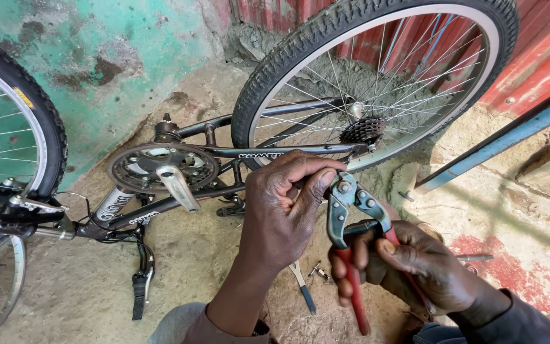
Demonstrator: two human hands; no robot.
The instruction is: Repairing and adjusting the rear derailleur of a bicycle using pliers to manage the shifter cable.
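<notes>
A bicycle lies upside down on the concrete ground, its rear wheel (377, 76) raised and its chainring and crank (163, 169) at the centre. My left hand (284, 210) pinches something small at the jaws of red-handled pliers (351, 210), just below the frame's chainstay (288, 151). My right hand (415, 264) grips the pliers' red handles. What the jaws hold is hidden by my fingers.
The front wheel (7, 127) stands at the left edge by a green wall. A pedal (140, 286) hangs low at left. A small tool and screws (310, 280) lie on the ground below my hands. A blue bar (504, 137) leans at right.
</notes>
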